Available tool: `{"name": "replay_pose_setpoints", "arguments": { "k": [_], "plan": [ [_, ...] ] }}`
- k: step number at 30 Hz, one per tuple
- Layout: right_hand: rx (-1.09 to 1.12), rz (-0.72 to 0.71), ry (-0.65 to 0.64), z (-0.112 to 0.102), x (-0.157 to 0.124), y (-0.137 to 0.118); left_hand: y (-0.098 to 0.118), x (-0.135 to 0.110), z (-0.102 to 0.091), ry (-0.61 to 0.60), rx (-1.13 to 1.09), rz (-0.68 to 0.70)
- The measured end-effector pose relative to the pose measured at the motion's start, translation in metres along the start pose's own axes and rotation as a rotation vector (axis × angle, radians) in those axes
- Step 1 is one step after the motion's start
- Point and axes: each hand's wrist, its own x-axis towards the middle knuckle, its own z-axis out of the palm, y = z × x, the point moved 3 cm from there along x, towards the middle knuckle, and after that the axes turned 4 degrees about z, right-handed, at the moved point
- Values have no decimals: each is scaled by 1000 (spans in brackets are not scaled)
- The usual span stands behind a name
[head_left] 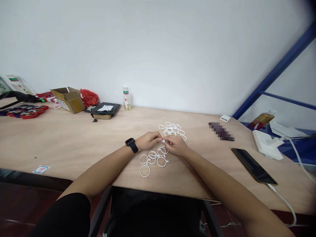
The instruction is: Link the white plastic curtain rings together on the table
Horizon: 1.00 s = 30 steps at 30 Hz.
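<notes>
My left hand (148, 140), with a black watch on its wrist, and my right hand (177, 145) meet over the table, fingertips pinched together. Between them shows the small white knob of a white plastic ring (163, 141); the rest of this ring is mostly hidden by my fingers. Just beyond my hands lies a heap of similar white rings (170, 130), overlapping one another. Nearer to me several more rings are spread out, each with a small knob; the closest ring (145, 176) lies flat near the table's front edge.
On the wooden table (81, 141), a phone (254, 165) on a cable and a white power strip (266, 144) lie right. A bottle (126, 98), a black parcel (106, 109) and an open carton (69, 100) stand back left. A blue metal frame (276, 70) rises at right.
</notes>
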Motion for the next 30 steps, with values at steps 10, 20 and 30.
{"name": "replay_pose_setpoints", "arguments": {
  "k": [10, 20, 30],
  "plan": [
    [34, 39, 14, 4, 2, -2, 8, 1, 5, -57, 20, 15],
    [49, 11, 20, 4, 2, 1, 3, 1, 9, -69, -40, 5],
    [-134, 131, 316, -17, -1, 24, -20, -12, -54, -52, 212, -154]
  ]
}}
